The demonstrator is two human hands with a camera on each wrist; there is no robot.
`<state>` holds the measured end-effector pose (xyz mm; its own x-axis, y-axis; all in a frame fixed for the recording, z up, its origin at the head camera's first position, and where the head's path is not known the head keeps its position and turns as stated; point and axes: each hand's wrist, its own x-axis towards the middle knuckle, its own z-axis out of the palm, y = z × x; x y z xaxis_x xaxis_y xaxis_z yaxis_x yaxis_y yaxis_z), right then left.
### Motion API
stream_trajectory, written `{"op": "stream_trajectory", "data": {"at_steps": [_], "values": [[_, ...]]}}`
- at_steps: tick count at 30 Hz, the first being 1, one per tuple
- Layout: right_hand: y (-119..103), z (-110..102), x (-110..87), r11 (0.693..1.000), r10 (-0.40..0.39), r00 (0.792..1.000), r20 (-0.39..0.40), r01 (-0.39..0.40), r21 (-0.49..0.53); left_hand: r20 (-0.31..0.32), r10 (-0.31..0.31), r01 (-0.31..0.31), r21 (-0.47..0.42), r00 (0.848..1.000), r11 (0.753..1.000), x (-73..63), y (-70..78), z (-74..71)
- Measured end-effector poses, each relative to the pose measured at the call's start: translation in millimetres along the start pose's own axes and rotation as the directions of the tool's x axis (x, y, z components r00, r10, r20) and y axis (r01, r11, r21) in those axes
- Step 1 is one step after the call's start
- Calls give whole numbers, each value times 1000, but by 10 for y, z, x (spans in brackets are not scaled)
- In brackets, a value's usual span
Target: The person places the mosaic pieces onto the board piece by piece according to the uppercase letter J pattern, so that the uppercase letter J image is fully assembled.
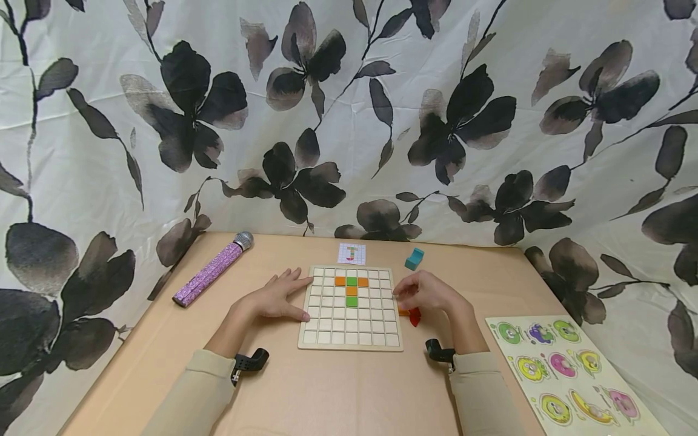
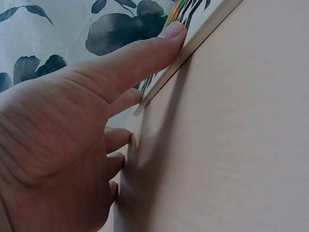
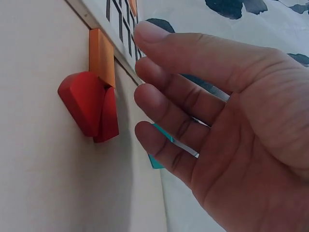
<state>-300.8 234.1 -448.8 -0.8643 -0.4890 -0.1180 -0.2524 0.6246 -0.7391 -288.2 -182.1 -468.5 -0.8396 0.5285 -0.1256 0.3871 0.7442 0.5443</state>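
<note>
A square grid board [image 1: 349, 347] lies flat in the middle of the table, with orange tiles [image 1: 351, 291] and green tiles [image 1: 351, 301] set in a T shape on its upper part. My left hand [image 1: 272, 297] rests at the board's left side, fingers spread, the thumb [image 2: 169, 41] touching its edge. Beside the right edge hovers my right hand [image 1: 431, 293], fingers loosely bent with nothing between them. Close under it, red curved blocks [image 3: 82, 104] and an orange block [image 3: 101, 58] sit against the board's side; in the head view the hand partly hides them.
Behind the board lies a small card [image 1: 351, 254] with a coloured pattern on a grid. A teal curved block [image 1: 414, 259] is at the back right. A glittery purple microphone [image 1: 212, 274] lies at the left, a fruit-picture sheet [image 1: 537, 387] at the right. Floral cloth [image 1: 382, 151] hangs behind the table.
</note>
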Motion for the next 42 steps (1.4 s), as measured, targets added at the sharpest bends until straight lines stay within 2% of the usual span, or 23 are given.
{"op": "stream_trajectory", "data": {"at_steps": [17,42], "values": [[66,24,-6,999,52,996,68,-51,-12,-1,0,0,-1,1000,1000,4,4,6],[65,53,15,995,100,994,47,-100,-18,-6,3,-3,0,1000,1000,7,-4,2]]}}
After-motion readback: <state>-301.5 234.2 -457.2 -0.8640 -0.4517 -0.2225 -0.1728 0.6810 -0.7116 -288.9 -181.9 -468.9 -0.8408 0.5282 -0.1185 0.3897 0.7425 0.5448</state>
